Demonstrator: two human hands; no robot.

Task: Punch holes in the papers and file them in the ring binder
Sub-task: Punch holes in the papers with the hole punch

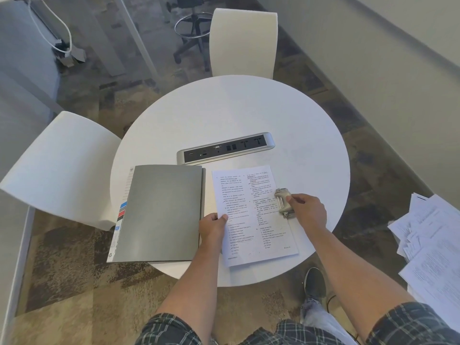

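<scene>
A printed paper sheet (251, 215) lies flat on the round white table (249, 113), near its front edge. My left hand (212, 226) pinches the sheet's left edge, thumb on top. A small metal hole punch (283, 201) sits at the sheet's right edge. My right hand (307, 211) grips the punch from the right, fingers curled round it. The grey ring binder (161, 212) lies shut to the left of the sheet, with coloured index tabs showing along its left side.
A silver power socket strip (225, 147) is set into the table behind the binder and sheet. Two white chairs stand at the left (57, 168) and the far side (242, 43). A loose pile of papers (433, 245) lies at the right.
</scene>
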